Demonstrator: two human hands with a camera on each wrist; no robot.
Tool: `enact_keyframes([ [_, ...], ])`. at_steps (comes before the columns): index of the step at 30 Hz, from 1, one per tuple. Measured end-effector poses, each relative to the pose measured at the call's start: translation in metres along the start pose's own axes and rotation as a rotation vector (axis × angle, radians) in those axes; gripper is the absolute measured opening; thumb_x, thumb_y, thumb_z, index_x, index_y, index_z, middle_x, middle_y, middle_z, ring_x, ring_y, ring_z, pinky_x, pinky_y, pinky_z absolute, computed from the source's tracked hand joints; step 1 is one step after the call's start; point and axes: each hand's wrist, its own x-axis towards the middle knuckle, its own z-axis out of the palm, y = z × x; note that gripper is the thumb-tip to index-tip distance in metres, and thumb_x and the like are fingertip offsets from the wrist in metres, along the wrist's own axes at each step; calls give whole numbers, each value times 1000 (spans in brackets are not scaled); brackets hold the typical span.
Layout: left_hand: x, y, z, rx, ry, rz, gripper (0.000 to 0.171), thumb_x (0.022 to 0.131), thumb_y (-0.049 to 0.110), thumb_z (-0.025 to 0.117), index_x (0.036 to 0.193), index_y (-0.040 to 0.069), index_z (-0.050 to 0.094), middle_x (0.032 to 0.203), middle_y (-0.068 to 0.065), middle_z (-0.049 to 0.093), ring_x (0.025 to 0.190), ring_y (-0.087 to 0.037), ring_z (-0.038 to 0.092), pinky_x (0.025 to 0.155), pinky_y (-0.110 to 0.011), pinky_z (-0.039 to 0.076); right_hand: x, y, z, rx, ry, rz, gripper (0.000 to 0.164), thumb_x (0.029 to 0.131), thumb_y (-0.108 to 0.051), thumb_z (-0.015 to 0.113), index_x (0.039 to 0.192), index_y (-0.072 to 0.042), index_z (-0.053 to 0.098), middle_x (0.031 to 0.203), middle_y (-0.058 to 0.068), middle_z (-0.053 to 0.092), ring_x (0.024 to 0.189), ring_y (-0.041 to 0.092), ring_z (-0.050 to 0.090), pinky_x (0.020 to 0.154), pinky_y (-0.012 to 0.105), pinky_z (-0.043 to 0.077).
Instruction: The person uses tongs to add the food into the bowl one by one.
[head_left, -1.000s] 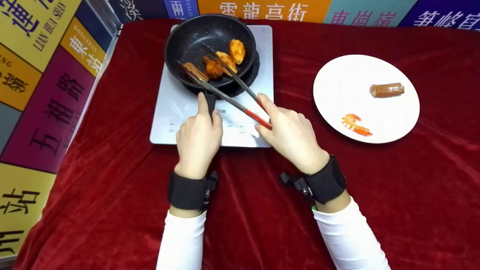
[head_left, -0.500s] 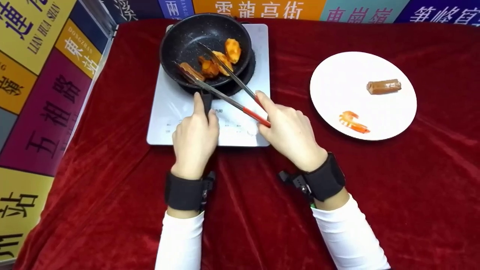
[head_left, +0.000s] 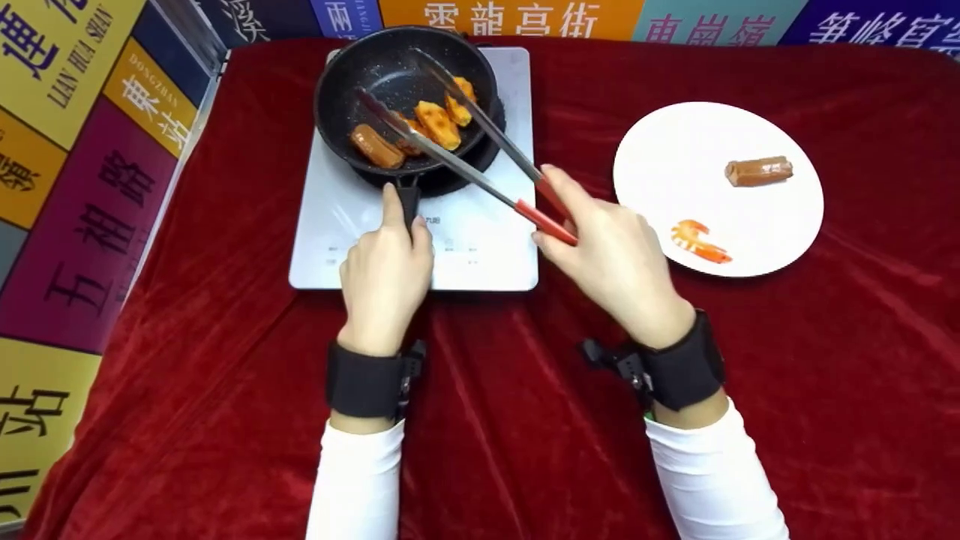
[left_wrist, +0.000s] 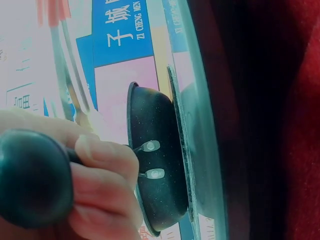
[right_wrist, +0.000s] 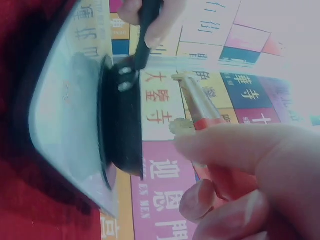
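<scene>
My left hand (head_left: 386, 277) grips the black handle (head_left: 407, 201) of a frying pan (head_left: 390, 71), its index finger lying along the handle. In the left wrist view, curled fingers (left_wrist: 102, 175) wrap around it. With the right hand (head_left: 622, 251) I hold metal tongs (head_left: 466, 169) by their red grips, thumb on one arm and index finger on the other. The tongs' arms stand apart over the pan. Inside the pan are a brown sausage-like piece (head_left: 377, 147) and several orange-yellow browned pieces (head_left: 437, 125), partly hidden by the tongs. Whether the tongs touch any food cannot be told.
The pan sits on a white induction cooker (head_left: 480, 270). To the right, a white plate (head_left: 675, 150) bears another brown piece (head_left: 759, 172) and a shrimp (head_left: 700, 241). Red cloth (head_left: 495, 420) covers the table. Printed panels (head_left: 112, 217) stand at the left and back.
My right hand and the tongs have shifted right, and the tips have moved up and away from the brown piece in the pan. The left hand keeps its hold on the handle.
</scene>
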Motion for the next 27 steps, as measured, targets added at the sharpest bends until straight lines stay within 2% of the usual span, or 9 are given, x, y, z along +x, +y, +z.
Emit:
enact_keyframes([
  [4, 0, 1, 1, 3, -12, 4, 58, 95, 38, 37, 146, 13, 27, 90, -19, 67, 64, -34, 61, 54, -48, 44, -7, 11, -4, 13, 31, 27, 58, 80, -44, 67, 132, -25, 51, 71, 10, 63, 59, 27, 55, 56, 39, 40],
  [9, 0, 0, 0, -2, -11, 2, 58, 95, 38, 37, 146, 13, 27, 91, -20, 67, 65, -35, 61, 55, -49, 44, -14, 26, -8, -2, 88, 5, 57, 78, -50, 66, 128, -24, 55, 72, 11, 64, 60, 29, 56, 56, 40, 40],
  [14, 0, -1, -1, -14, -1, 7, 58, 95, 38, 37, 146, 12, 27, 92, -21, 67, 67, -36, 62, 56, -49, 45, -22, 44, -16, -37, 154, -24, 50, 80, -47, 66, 122, -22, 58, 79, 10, 67, 61, 31, 57, 55, 45, 41],
  [20, -1, -2, -2, -23, -10, 3, 58, 95, 38, 36, 146, 12, 26, 90, -21, 67, 64, -35, 61, 54, -48, 44, -38, 72, -31, -128, 205, -14, 45, 82, -42, 66, 120, -20, 59, 75, 10, 66, 58, 31, 56, 53, 48, 39],
  [23, -1, -2, -2, -25, -17, 0, 58, 95, 38, 36, 146, 12, 25, 90, -21, 67, 63, -34, 61, 54, -47, 44, -47, 89, -43, -191, 182, 22, 44, 82, -41, 65, 118, -18, 59, 80, 11, 66, 62, 34, 57, 52, 51, 38],
  [27, -1, 0, -2, -20, -11, 5, 58, 95, 37, 37, 146, 12, 26, 91, -22, 67, 65, -36, 61, 55, -49, 44, -60, 111, -62, -231, 70, 76, 44, 86, -39, 62, 119, -11, 55, 97, 14, 64, 72, 38, 58, 56, 55, 38],
])
